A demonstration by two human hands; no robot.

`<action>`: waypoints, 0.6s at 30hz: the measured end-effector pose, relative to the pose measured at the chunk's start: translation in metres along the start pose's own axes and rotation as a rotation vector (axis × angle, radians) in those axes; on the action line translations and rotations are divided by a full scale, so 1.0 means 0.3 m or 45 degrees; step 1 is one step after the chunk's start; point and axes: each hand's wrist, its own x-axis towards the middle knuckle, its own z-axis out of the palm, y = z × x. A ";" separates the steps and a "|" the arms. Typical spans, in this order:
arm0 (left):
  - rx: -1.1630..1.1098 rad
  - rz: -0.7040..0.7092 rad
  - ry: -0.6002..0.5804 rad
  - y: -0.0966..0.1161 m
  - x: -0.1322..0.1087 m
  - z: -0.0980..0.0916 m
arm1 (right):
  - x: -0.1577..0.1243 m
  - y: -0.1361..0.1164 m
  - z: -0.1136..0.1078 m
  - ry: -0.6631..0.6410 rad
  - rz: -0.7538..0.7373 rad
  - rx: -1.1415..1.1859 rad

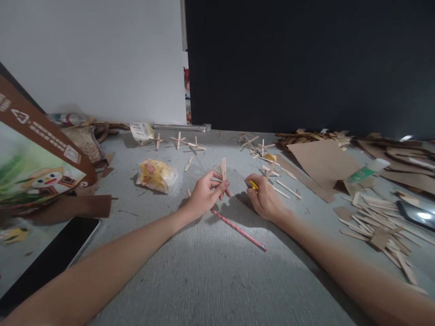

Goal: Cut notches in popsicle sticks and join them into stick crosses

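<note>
My left hand pinches a short wooden craft stick upright between thumb and fingers. Closed around a small yellow cutter is my right hand, a short way to the right; its blade end points towards the left hand, apart from the stick. On the grey table below both hands lies a red patterned pencil, slanting down to the right. A piece of craft stick rests beyond the left hand, and several loose sticks lie just past the right hand.
Crossed-stick pieces stand along the back. Left are a yellow packet, a black phone and a printed bag. Right are brown cardboard, a green-labelled glue tube, a heap of sticks and a dark shiny device.
</note>
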 end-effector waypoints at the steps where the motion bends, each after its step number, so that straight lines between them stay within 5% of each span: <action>1: -0.001 0.002 -0.001 0.000 0.000 0.000 | -0.002 -0.001 -0.003 -0.012 -0.026 0.014; 18: -0.049 -0.022 -0.011 0.015 0.004 -0.005 | 0.023 -0.036 -0.035 -0.117 -0.034 -0.040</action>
